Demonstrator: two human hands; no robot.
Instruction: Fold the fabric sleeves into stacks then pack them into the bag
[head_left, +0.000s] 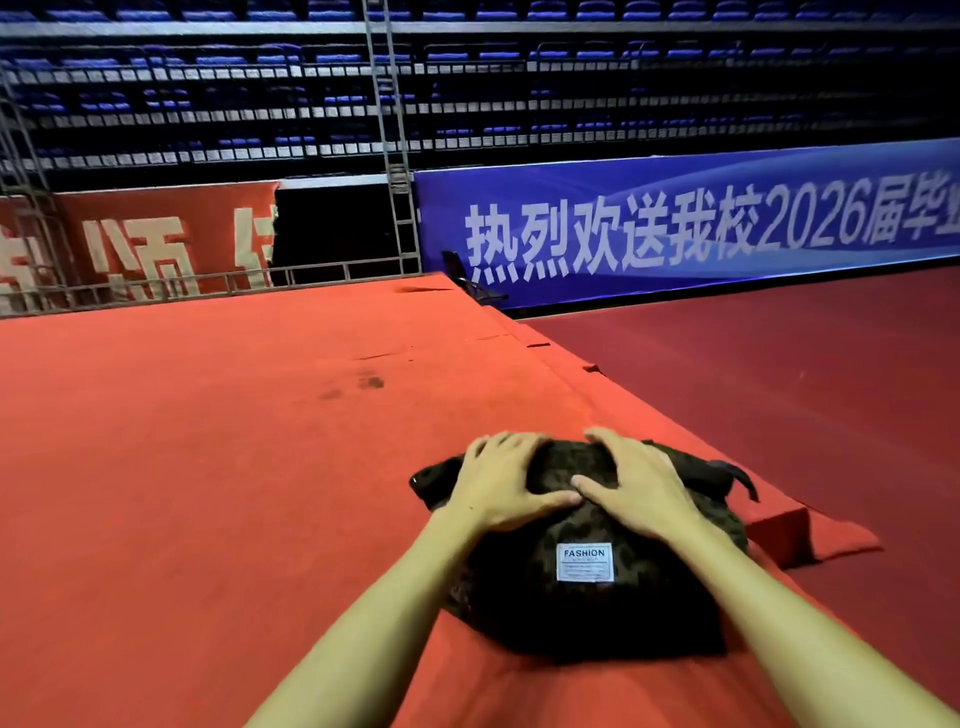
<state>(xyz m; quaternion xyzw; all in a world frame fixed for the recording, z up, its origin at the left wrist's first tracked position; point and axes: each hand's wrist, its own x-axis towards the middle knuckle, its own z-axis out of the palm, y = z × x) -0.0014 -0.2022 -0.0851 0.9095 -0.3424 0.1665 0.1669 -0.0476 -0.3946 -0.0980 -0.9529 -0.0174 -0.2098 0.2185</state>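
Observation:
A dark patterned fabric bag with a white "FASHION" label lies on the red carpeted platform, bulging and closed at its far end. My left hand presses flat on the bag's top left with fingers spread. Beside it, my right hand presses on the top right, its thumb nearly touching the left thumb. A dark strap trails off the bag's right side. No fabric sleeves are visible outside the bag.
The red platform stretches left and ahead; its right edge drops to a darker red floor just right of the bag. A loose carpet flap hangs at that edge. Banners, metal trusses and stadium seats stand behind.

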